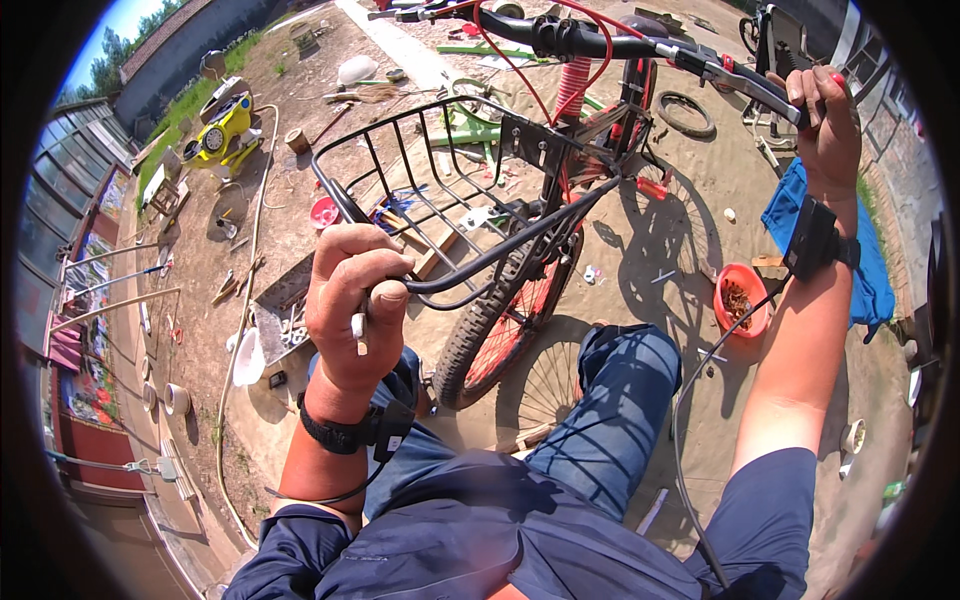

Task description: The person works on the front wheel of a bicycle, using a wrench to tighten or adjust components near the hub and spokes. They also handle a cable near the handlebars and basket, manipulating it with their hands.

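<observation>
From here I have right hand [828, 122] closed round the right end of the crosswise handlebar [640, 47]; left hand [352, 295] curled beside nearer basket [500, 252], can't tell if gripping

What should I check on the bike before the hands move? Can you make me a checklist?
1. Bare left hand around the rim of the curved black wire basket: ok.
2. Bare right hand on the rod-shaped black handlebar grip: ok, fingers wrapped round.
3. Round red-orange bowl clear of the knobbly black front tyre: ok, they stand apart.
4. Thin red cables tightly fastened: cannot tell.
5. Sandy brown ground free of loose bits: not ok, small pieces lie scattered.
</observation>
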Demonstrator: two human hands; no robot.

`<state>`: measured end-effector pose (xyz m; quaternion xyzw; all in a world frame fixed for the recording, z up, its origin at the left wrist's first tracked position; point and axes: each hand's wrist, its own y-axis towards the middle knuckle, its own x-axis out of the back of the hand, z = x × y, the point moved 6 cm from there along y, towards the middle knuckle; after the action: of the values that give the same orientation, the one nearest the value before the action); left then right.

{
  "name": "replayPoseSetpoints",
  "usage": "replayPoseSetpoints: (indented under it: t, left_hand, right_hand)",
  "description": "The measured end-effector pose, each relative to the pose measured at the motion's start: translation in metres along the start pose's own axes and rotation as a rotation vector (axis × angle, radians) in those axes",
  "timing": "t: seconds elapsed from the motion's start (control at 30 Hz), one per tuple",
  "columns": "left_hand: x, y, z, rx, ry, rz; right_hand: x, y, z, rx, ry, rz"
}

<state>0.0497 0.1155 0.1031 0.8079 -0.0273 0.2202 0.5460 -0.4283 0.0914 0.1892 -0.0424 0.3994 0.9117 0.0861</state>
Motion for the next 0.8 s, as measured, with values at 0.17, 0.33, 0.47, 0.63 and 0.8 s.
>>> replayPoseSetpoints:
  t: [0.17,0.33,0.47,0.63,0.8]
  left_hand:
    - [-0.0005,0.0005,0.0002,-0.014,-0.021,-0.002]
    - [-0.0014,0.0005,-0.0009,-0.003,-0.039,-0.013]
    - [-0.0022,0.0009,-0.0016,-0.008,-0.039,-0.007]
    - [-0.0004,0.0005,-0.0019,-0.019,-0.029,-0.004]
    - [-0.0025,0.0001,-0.0017,-0.003,-0.026,-0.012]
  right_hand:
    - [-0.0003,-0.0003,-0.0003,-0.007,0.000,-0.053]
    - [-0.0033,-0.0021,0.0020,0.000,-0.005,-0.018]
    - [-0.0057,-0.0035,0.0045,0.012,-0.003,0.019]
    - [-0.0024,-0.0025,0.0017,0.008,-0.015,-0.014]
    - [-0.0017,-0.0029,0.0032,0.005,-0.007,-0.017]
